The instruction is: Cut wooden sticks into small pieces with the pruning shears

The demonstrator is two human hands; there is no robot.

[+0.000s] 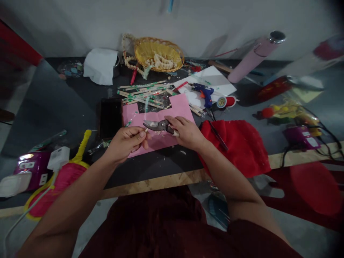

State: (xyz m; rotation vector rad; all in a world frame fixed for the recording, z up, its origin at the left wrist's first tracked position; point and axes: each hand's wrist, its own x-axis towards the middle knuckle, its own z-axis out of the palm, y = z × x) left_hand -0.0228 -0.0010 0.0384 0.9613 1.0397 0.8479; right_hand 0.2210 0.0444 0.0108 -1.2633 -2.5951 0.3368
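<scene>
My right hand (185, 132) is wrapped round the handles of pruning shears (158, 125), whose blades point left. In my left hand (130, 141) a thin pale wooden stick (146, 130) is pinched between thumb and fingers, its tip close to the shear blades. Whether the blades touch the stick I cannot tell. Beneath both hands lies a pink sheet of paper (185, 107) with small cut pale pieces (158, 132) on it. Just behind it, several wrapped wooden chopsticks (145, 89) lie in a loose pile.
A yellow wicker basket (139, 53) stands by the wall. A blue glue gun (205, 95) and a red thread spool (229, 102) lie right of the chopsticks. Left is a dark phone (110, 118). Red cloth (242, 147) hangs over the front edge; a pink flask (255, 57) stands behind.
</scene>
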